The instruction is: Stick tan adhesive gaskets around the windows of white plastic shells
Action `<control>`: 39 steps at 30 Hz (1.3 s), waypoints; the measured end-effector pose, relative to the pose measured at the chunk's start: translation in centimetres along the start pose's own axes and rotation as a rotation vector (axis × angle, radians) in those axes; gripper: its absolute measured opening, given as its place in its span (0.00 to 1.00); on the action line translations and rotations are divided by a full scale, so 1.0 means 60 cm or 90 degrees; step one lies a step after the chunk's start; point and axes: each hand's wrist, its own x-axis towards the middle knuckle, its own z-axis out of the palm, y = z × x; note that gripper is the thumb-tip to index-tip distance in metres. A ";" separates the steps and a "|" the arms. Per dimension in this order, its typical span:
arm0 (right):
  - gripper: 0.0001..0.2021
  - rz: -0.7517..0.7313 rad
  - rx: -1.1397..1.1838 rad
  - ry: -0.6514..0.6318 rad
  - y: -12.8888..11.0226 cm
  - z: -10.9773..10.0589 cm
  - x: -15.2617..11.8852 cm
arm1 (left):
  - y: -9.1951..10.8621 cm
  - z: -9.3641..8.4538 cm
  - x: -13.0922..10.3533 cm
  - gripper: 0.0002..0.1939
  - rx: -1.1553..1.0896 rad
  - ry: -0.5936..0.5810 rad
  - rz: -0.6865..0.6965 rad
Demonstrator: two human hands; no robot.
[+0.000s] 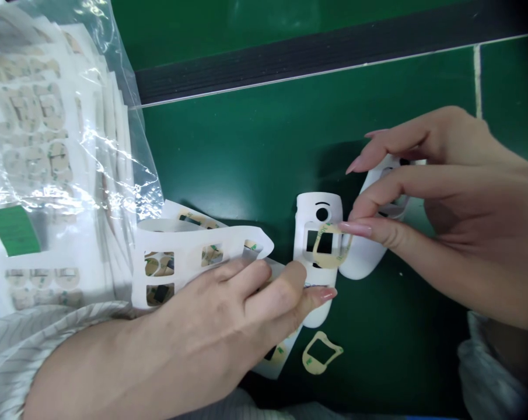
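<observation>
Between thumb and index finger, my right hand pinches a pale yellow adhesive sticker with a cut-out. The sticker hangs over the window of a white plastic housing, which lies upright in view. My left hand is closed on a curled white sticker sheet, its thumb across the lower part of that housing. A second white housing lies tilted under my right hand and is partly hidden. Below the first housing, a loose adhesive sticker rests on the green table.
A clear plastic bag holding a stack of sticker sheets covers the left side, with a green label on it. A dark strip runs across the back of the green table.
</observation>
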 end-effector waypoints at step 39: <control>0.07 -0.090 -0.041 -0.014 0.006 0.009 -0.001 | -0.003 -0.001 0.004 0.34 -0.043 0.022 0.002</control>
